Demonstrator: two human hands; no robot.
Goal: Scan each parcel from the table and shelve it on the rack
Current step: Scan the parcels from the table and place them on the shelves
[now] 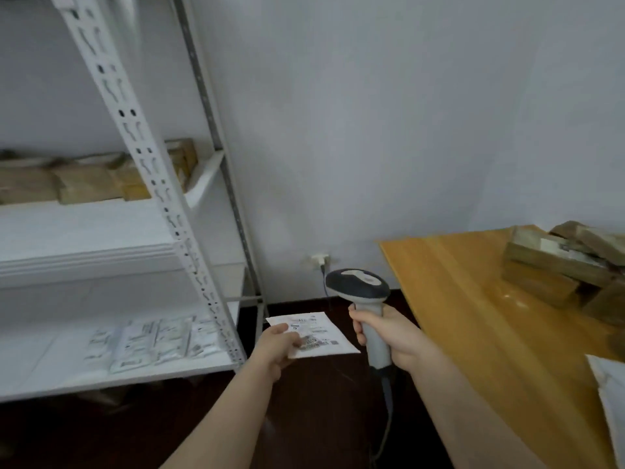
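Parcel was pinched by left hand between rack and table, scanner gripped in right hand just beside it, brown boxes piled on table, white mailers laid on lower shelf

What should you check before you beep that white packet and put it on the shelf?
1. White packet held in the left hand: ok, pinched at its edge.
2. Scanner gripped by the right hand: ok.
3. Label facing up: ok, print shows.
4. Scanner aimed at the label: cannot tell, its window is hidden.
5. Room on the lower shelf: ok, bare space beside the packets already there.
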